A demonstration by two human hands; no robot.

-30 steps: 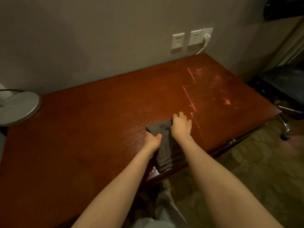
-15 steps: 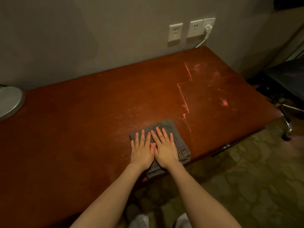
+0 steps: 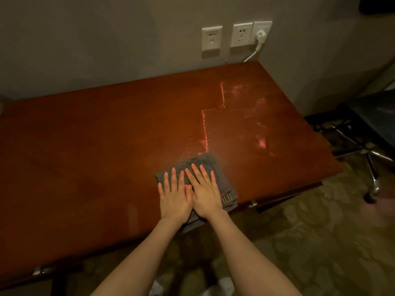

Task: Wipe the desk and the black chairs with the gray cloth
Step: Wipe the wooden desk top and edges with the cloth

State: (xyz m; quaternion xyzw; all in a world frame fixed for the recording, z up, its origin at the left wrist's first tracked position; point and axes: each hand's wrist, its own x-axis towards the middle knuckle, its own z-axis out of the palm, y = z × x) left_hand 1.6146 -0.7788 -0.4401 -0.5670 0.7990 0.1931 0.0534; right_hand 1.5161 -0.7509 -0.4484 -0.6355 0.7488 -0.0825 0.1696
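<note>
Cloth [image 3: 210, 165]: folded, flat on the table [image 3: 106, 146] near its front edge, lower centre of frame. Left hand [image 3: 174, 198] and right hand [image 3: 206, 194] press on it side by side, fingers straight, gripping nothing. Chair [image 3: 376, 116], apparently black: dim, right edge.

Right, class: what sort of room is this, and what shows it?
Probably a hotel room or office: a reddish wooden desk against the wall, wall sockets above it, and a black swivel chair on patterned carpet.
</note>
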